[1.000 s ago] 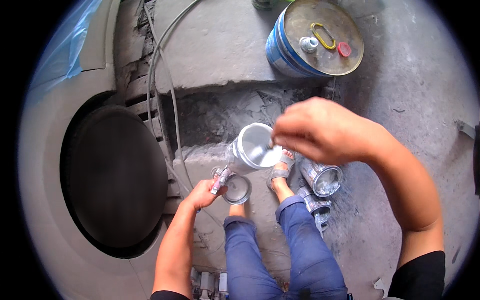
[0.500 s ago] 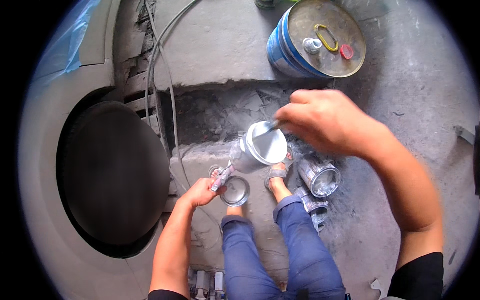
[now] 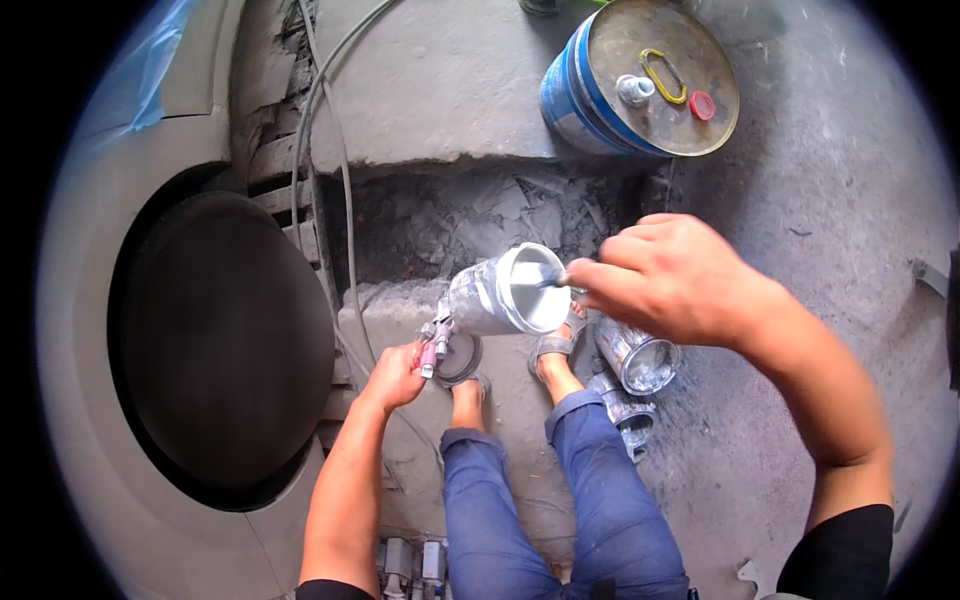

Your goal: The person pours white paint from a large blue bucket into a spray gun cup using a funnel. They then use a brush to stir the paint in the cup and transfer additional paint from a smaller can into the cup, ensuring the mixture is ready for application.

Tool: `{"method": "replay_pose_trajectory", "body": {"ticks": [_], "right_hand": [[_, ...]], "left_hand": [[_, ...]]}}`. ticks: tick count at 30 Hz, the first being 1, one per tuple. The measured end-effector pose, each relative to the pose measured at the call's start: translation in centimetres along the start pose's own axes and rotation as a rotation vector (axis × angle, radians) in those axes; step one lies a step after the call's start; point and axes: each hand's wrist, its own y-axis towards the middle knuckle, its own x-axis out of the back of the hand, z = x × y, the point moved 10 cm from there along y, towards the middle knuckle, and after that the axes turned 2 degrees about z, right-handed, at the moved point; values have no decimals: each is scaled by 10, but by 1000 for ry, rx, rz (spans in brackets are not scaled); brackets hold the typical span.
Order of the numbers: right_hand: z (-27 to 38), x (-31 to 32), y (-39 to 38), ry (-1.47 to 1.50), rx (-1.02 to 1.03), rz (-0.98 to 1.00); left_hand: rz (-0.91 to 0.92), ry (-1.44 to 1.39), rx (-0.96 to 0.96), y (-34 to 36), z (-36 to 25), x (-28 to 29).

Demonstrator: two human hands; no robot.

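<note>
Grey concrete floor point(image 3: 830, 210); blue drum point(image 3: 572, 100) at slab point(image 3: 430, 90)'s right edge — left fingers point(image 3: 408, 362) wrap spray gun point(image 3: 434, 348) under cup point(image 3: 482, 299), right fingers point(image 3: 592, 274) pinch stick point(image 3: 556, 279).

Soft light, shadow beside drum point(image 3: 640, 125), right hand point(image 3: 670, 275) slightly blurred, black fisheye rim

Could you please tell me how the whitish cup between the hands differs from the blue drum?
Size: the cup is much smaller than the drum.
Top: the cup's mouth is open, while the drum has a flat top with a red cap on it.
Pose: the cup is tilted, with the left hand holding a pinkish tool at its base; the drum stands on the ground.
Both are round containers.
</note>
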Motion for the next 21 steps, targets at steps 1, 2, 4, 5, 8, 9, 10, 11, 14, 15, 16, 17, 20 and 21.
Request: {"method": "replay_pose_trajectory", "body": {"ticks": [1, 2, 4, 5, 8, 9, 10, 11, 14, 15, 16, 17, 20, 21], "right_hand": [[-2, 1, -5, -52, 16, 7], [-4, 1, -10, -103, 34, 14], [-7, -2, -23, -128, 12, 92], [-6, -12, -31, -91, -17, 157], [6, -16, -39, 152, -95, 146], [4, -5, -35, 138, -103, 34], [-1, 7, -31, 123, -112, -79], [-11, 12, -25, 36, -142, -64], [-30, -18, -37, -28, -183, 84], [-29, -29, -49, 53, -215, 108], [-19, -37, -55, 143, -237, 131], [-11, -38, -59, 270, -271, 140], [-13, 2, -43, 279, -261, -141], [-22, 10, -37, 180, -262, -147]], "left_hand": [[-31, 7, 5, -1, 3, 2], [-61, 15, 11, -3, 6, 3], [-124, 5, -58, -1, 6, 4], [-156, -1, -91, 0, 7, 4], [-203, 28, -105, 3, 6, 8], [-217, 47, -103, 2, 7, 9], [-231, 65, -99, 0, 8, 10], [-245, 84, -96, -2, 9, 11], [-314, 90, -134, -2, -4, 18], [-332, 90, -144, 0, -4, 20], [-352, 92, -142, -2, 0, 20], [-372, 94, -140, -4, 3, 20], [-304, 112, -51, -3, 15, 11], [-317, 109, -63, -3, 13, 13]]}}
